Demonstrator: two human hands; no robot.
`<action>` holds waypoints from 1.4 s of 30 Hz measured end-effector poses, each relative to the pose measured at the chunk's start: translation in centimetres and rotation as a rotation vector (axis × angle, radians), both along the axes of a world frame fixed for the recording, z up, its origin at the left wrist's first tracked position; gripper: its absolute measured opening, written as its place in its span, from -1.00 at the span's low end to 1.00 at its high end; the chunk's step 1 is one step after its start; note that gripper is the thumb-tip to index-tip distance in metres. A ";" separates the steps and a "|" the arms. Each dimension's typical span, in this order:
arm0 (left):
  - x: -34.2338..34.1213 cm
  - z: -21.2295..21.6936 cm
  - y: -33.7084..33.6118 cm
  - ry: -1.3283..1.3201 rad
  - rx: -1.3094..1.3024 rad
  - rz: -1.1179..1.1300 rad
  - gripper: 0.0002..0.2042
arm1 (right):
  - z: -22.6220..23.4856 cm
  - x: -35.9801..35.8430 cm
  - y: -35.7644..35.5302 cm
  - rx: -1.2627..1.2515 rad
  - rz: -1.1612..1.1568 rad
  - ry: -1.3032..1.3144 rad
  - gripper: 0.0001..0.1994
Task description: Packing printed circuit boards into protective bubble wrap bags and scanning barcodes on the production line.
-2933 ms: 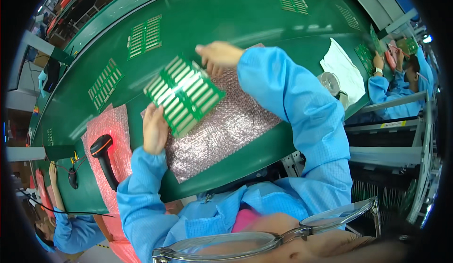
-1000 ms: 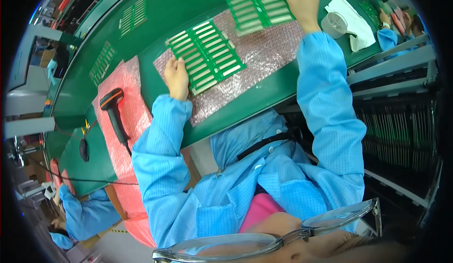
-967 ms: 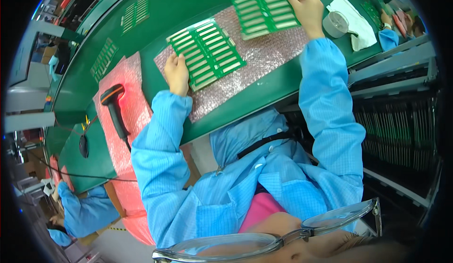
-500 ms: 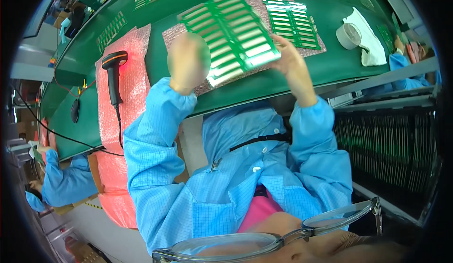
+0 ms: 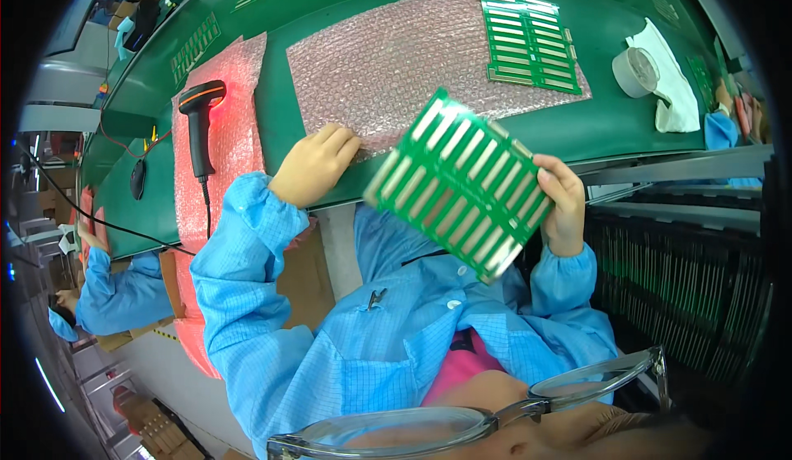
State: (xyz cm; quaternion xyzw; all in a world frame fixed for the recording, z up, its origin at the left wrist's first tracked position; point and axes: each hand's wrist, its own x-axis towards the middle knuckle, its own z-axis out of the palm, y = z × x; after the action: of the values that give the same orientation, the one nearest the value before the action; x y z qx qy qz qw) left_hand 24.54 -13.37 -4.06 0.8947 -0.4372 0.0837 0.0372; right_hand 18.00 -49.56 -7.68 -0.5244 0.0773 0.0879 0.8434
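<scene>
- Right hand pinches a tilted green panel by its edge, above the lap.
- Left hand rests, fingers loosely curled, on bubble wrap at the tabletop edge.
- Second panel lies flat on the wrap.

The right hand's fingers lay mostly behind the green slotted panel, only the thumb showing at its edge. That panel was slightly blurred, its fine tracks unreadable, and it covered part of the table's front edge. The left hand's palm was pressed down out of sight on the bubble wrap. A neighbouring person's sleeve was cut off by the fisheye rim.
</scene>
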 end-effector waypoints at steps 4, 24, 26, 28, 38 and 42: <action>0.5 1.3 0.0 0.211 -0.088 0.199 -0.76 | 0.3 -1.0 0.3 -0.010 0.110 0.011 -0.77; -2.2 2.0 -1.1 -0.210 0.073 0.265 -0.52 | -0.3 1.3 9.7 0.148 -0.066 0.104 -0.64; -2.2 1.3 -0.6 -0.195 -0.005 0.269 -0.45 | 0.1 2.6 11.6 0.156 -0.030 0.092 -0.61; -2.4 2.0 -0.7 -0.172 -0.048 0.271 -0.46 | 0.0 4.3 13.1 0.155 -0.003 0.076 -0.61; -2.3 2.0 1.1 -0.263 0.011 0.249 -0.47 | -0.3 10.9 17.4 0.343 0.117 0.064 -0.48; -2.3 1.3 1.6 -0.252 -0.004 0.247 -0.47 | -0.6 11.0 18.3 0.269 0.057 0.116 -0.45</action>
State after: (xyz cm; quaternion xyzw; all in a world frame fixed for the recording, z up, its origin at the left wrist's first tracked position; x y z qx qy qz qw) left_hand 22.27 -11.78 -2.78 0.9240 -0.3249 0.1998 -0.0267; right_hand 28.99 -31.31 -8.31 -0.4025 0.0983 0.1513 0.8975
